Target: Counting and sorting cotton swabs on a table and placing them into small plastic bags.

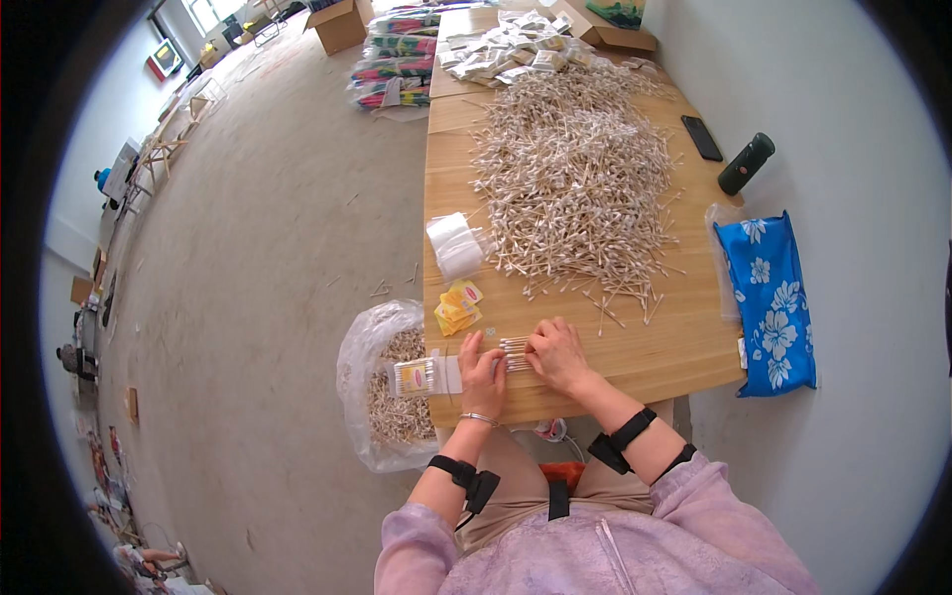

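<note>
A small row of white-tipped cotton swabs (515,354) lies flat on the wooden table between my two hands. My right hand (558,355) has its fingers closed on the right ends of the swabs. At their left ends is my left hand (483,377), its fingers bent over the mouth of a small clear plastic bag (448,376); its exact grip is partly hidden. The bag's left part contains more swabs and a yellow card (417,376), and hangs slightly past the table's left edge. Just beyond my left hand lie loose yellow cards (458,307).
A large heap of cotton swabs (585,178) covers the table's middle, with filled packets (516,48) behind it. Clear bags (455,246) are stacked at left. A phone (702,138), dark bottle (746,164) and blue floral package (767,302) line the right. A swab-filled sack (355,382) stands below left.
</note>
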`<state>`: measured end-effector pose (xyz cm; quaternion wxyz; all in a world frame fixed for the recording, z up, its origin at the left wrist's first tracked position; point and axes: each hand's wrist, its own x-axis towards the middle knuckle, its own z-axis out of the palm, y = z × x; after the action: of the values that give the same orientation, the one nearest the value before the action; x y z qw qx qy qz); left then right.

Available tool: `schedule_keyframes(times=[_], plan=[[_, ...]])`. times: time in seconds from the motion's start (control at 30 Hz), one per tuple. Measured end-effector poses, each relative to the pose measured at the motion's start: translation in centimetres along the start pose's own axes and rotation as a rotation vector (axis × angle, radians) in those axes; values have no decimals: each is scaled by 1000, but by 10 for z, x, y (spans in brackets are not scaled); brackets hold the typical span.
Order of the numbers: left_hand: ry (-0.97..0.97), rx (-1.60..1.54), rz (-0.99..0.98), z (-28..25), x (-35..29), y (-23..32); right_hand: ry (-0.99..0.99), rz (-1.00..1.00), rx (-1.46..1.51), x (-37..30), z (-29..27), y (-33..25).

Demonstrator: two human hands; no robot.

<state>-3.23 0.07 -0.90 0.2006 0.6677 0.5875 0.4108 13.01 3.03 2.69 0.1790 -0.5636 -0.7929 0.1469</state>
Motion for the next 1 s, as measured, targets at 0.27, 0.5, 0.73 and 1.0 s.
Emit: schedule_keyframes(times=[0.27, 0.5, 0.73, 1.0], plan=[[-1, -41, -26, -5, 2, -1, 181, 59, 234, -15, 4, 7], [94, -80, -111, -24, 11, -2, 493, 271, 84, -33, -9, 63], [-47, -13, -259, -36, 12, -2, 478, 535, -58, -37, -22, 77], [282, -286, -294, -84, 4, -24, 391, 508, -51, -37, -22, 80]])
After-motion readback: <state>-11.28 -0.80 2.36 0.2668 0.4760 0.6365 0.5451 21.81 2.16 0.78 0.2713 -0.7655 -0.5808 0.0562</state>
